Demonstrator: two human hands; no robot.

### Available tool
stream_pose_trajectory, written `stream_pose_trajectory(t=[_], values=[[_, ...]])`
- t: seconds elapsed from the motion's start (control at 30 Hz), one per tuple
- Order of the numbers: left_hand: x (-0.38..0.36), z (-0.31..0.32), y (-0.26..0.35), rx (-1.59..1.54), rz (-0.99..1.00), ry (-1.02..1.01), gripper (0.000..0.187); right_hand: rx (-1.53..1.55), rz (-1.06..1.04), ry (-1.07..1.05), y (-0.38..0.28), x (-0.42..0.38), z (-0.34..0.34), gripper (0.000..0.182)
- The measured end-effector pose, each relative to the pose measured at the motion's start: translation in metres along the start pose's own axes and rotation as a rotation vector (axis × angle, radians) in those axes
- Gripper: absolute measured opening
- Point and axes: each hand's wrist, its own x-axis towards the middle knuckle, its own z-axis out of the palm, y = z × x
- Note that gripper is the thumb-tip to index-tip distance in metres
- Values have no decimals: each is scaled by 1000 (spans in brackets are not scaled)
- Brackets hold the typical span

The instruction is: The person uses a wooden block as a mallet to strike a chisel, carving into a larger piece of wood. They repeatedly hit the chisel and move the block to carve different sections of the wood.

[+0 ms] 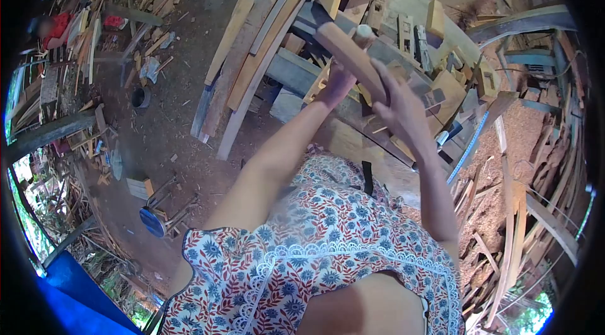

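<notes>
My right hand [403,105] is closed round the near end of a thick wooden bar [350,55], which points up and to the left. My left hand [340,83], partly hidden behind the bar, is closed on a tool handle with a pale round top [363,32]. The tool's lower part is out of sight, so its kind cannot be made out. Both hands are above a workbench [387,58] crowded with wooden blocks. Slotted wooden blocks [405,34] stand beyond the hands.
Long planks [249,45] lie along the bench's left side. A blue-topped stool [152,221] is on the dirt floor at left, near a dark round container [140,97]. Wood shavings [520,140] cover the right side. A person in red [58,29] is far left.
</notes>
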Motion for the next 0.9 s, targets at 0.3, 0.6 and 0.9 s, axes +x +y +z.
stream_pose_trajectory(t=[0.3,0.6,0.9], values=[[-3,-55,25,570,108,104,19,790,369,125,37,-108,21,74],[-22,-43,81,548,58,194,25,758,465,474,71,-126,11,74],[-40,-31,78,504,35,221,29,755,389,388,46,-118,16,76]])
